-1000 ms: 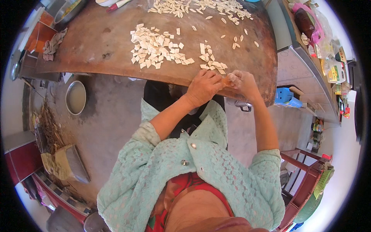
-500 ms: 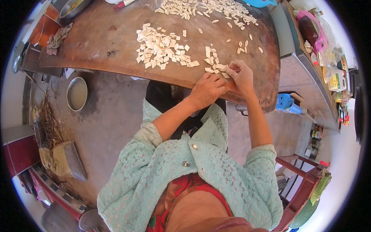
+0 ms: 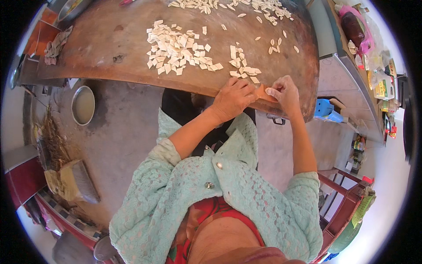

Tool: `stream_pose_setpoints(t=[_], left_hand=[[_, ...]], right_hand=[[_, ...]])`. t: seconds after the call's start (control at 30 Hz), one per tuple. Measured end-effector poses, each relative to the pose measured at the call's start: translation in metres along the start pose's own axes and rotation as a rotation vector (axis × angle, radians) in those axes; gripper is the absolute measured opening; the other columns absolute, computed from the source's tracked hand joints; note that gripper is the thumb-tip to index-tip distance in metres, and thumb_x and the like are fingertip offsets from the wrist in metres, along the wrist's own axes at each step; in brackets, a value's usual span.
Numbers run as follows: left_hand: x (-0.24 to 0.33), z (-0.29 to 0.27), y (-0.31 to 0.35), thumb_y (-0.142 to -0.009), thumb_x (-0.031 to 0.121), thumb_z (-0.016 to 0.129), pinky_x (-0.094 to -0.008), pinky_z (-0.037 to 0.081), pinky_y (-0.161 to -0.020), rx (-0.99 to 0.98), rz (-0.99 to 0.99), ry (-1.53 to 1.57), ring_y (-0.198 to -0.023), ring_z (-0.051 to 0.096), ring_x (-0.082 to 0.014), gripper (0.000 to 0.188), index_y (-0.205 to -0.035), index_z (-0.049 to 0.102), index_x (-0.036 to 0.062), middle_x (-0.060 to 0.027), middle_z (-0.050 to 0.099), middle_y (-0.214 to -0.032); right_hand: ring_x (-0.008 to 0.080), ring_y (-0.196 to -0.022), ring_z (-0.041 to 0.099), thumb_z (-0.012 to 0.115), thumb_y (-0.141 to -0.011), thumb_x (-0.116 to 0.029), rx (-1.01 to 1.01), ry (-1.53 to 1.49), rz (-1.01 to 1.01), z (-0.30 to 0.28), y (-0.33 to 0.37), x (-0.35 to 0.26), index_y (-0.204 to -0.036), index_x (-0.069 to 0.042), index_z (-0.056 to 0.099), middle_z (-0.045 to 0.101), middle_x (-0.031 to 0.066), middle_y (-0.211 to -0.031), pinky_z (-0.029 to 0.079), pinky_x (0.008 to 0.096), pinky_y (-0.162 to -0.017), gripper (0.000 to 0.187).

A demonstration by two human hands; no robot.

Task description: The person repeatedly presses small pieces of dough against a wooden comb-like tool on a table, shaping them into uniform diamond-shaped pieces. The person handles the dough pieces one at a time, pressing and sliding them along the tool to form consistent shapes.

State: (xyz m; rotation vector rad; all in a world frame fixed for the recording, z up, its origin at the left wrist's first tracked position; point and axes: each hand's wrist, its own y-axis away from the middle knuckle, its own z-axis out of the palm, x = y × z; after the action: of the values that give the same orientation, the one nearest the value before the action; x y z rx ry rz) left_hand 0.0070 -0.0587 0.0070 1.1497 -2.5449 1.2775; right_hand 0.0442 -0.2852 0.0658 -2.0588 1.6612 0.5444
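My left hand (image 3: 236,97) lay against the left end of the orange piece (image 3: 265,93), at the near edge of the table (image 3: 105,48); my right hand (image 3: 287,94) was at its right end. I couldn't tell whether either had closed on anything. Bare wood lay open rightward. Half a second earlier, my right hand was farther off, touching the pale dough pieces (image 3: 251,70). The orange piece looked flat, partly covered by my fingers.

A head-worn fisheye view looks down from close above the jacket (image 3: 154,207) toward table (image 3: 105,48) and floor (image 3: 127,136).
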Motion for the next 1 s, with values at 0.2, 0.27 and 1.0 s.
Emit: stream_pose_setpoints(t=[0.2, 0.27, 1.0], left_hand=[[-0.003, -0.002, -0.001, -0.078, 0.019, 0.069, -0.0379, 0.046, -0.091, 0.009, 0.014, -0.007, -0.102, 0.060, -0.0188, 0.012, -0.089, 0.067, 0.0145, 0.0019, 0.064, -0.101], [-0.002, -0.003, -0.002, -0.078, 0.019, 0.069, -0.0376, 0.046, -0.091, 0.009, 0.017, 0.006, -0.102, 0.060, -0.0188, 0.012, -0.089, 0.067, 0.0144, 0.0021, 0.064, -0.101], [-0.002, -0.001, 0.000, -0.082, 0.020, 0.067, -0.0363, 0.046, -0.088, 0.042, 0.012, 0.018, -0.100, 0.059, -0.0179, 0.016, -0.096, 0.073, 0.0165, 0.0025, 0.064, -0.098]], right_hand=[[0.0273, -0.074, 0.062, 0.087, -0.073, -0.036, -0.024, 0.269, 0.128, -0.008, -0.015, -0.008, -0.082, -0.007, 0.067, 0.060, 0.0071, -0.079, 0.049, 0.0389, -0.068, 0.037], [0.0235, -0.073, 0.063, 0.083, -0.079, -0.034, -0.039, 0.075, 0.109, -0.006, -0.022, 0.006, -0.083, -0.005, 0.068, 0.063, 0.0070, -0.077, 0.049, 0.0371, -0.067, 0.033], [0.0204, -0.083, 0.069, 0.074, -0.086, -0.017, -0.007, -0.183, -0.040, 0.052, -0.064, -0.034, -0.099, -0.006, 0.074, 0.071, 0.0072, -0.095, 0.054, 0.0313, -0.077, 0.017]])
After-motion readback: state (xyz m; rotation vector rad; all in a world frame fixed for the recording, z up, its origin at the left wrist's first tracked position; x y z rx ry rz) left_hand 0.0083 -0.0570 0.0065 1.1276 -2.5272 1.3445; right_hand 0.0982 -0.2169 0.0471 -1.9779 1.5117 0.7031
